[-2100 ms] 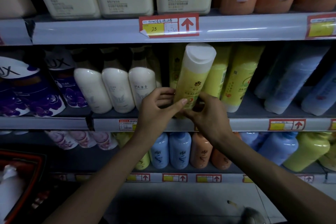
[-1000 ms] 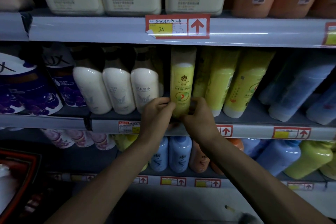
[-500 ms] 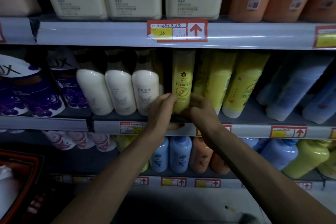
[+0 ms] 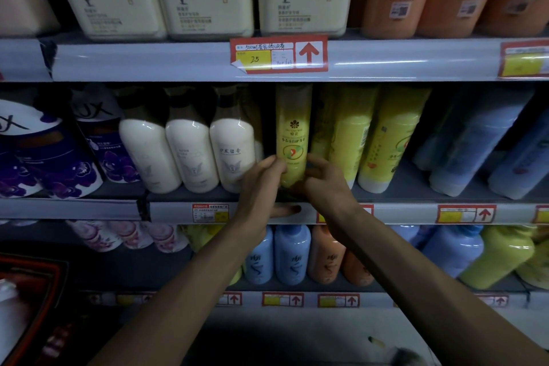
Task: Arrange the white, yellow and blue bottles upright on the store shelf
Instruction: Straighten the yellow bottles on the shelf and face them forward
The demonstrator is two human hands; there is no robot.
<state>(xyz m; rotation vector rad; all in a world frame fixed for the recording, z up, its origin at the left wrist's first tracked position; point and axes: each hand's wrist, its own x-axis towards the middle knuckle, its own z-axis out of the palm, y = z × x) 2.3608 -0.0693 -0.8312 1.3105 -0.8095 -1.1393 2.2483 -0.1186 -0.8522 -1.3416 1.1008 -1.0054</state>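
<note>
Together, a person's hands hold one yellow bottle (image 4: 292, 140) upright at the front of the middle shelf (image 4: 401, 212) — the left hand (image 4: 261, 184) curled round its lower part from the left, the right hand (image 4: 325, 184) from the right. Three white bottles (image 4: 190, 154) stand just to its left; more yellow bottles (image 4: 350, 134) lean just to its right, and blue bottles (image 4: 475, 142) lie tilted farther right on the same shelf.

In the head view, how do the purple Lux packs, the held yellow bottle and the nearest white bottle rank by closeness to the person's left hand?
1. Yellow bottle: mid-shelf, held by the left hand.
2. White bottle: just left of the hand.
3. Purple Lux packs: far left of the shelf.
</note>
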